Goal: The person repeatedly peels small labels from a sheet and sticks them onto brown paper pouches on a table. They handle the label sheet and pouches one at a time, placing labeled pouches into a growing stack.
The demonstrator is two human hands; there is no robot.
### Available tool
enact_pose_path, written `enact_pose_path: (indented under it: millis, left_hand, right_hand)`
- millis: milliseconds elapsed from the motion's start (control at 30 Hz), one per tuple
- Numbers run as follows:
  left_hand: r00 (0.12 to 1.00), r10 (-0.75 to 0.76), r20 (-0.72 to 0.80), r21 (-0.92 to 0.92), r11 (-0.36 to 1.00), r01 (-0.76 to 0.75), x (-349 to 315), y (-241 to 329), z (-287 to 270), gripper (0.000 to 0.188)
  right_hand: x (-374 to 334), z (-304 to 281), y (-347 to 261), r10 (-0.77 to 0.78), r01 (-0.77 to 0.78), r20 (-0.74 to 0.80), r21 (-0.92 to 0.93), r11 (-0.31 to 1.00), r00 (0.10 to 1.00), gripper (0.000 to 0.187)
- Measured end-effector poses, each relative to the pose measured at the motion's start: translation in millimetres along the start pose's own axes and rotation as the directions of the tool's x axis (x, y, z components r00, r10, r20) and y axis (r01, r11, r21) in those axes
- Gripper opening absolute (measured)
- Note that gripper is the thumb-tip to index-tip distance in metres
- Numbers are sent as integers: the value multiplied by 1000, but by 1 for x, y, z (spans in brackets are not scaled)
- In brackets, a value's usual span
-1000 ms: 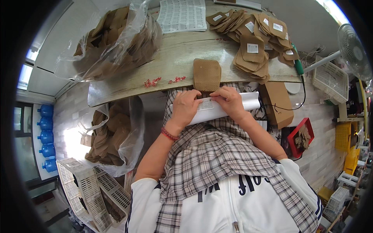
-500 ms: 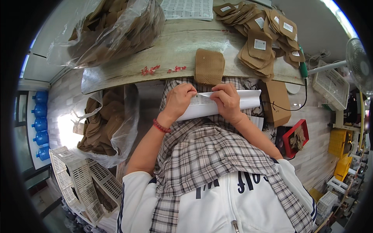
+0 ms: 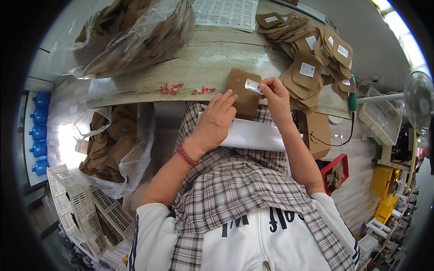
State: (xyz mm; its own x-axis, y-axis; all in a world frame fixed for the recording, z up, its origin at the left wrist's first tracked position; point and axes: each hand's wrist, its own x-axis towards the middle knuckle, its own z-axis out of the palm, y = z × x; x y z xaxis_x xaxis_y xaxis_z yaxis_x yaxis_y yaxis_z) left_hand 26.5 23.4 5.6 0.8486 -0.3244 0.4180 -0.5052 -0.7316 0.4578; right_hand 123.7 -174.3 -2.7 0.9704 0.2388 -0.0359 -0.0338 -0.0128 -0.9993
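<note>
A stack of brown, ribbed, rounded-corner pads [image 3: 242,99] lies at the table's front edge. Over its top, my right hand [image 3: 276,95] pinches a small white sticker [image 3: 253,86] by its right end; whether the sticker touches the pad I cannot tell. My left hand [image 3: 213,118] is spread, its fingertips at the stack's left side. Below the hands, a curled white sticker sheet [image 3: 257,134] rests across my lap, partly hidden by the left hand. To the right of the stack, labelled brown pads [image 3: 307,74] lie in an overlapping heap.
A see-through plastic bag of brown pieces [image 3: 135,43] stands at the table's back left; another bag [image 3: 120,144] is below left. Red scraps [image 3: 172,88] dot the table [image 3: 208,54]. A printed sheet [image 3: 226,13] lies at the back. A green-handled tool [image 3: 352,97] with a cord hangs at right.
My right hand has moved up from the sheet to the pad stack with a sticker pinched. My left hand has let go of the sheet and opened beside the stack.
</note>
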Motion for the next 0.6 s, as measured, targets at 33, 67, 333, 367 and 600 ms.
enact_pose_path:
  millis: [33,67,333,367,600]
  left_hand:
    - [1000,14,9,21,1000,-14,1,-2,3,6]
    - [1000,3,10,16,1000,-3,0,-4,6,6]
    - [1000,-28,12,-5,1000,29,0,-5,11,9]
    - [999,-30,13,-7,1000,30,0,-5,11,9]
    - [999,-36,41,-6,999,36,3,-5,8,10]
  right_hand:
    - [6,0,3,27,-26,13,-46,999,1000,8]
    - [11,2,8,56,-53,27,-91,994,998,8]
    - [14,10,25,-48,28,-49,-335,942,998,7]
    - [14,11,26,-78,54,-49,-365,929,996,7]
    - [13,13,24,-126,90,-55,-437,895,991,7]
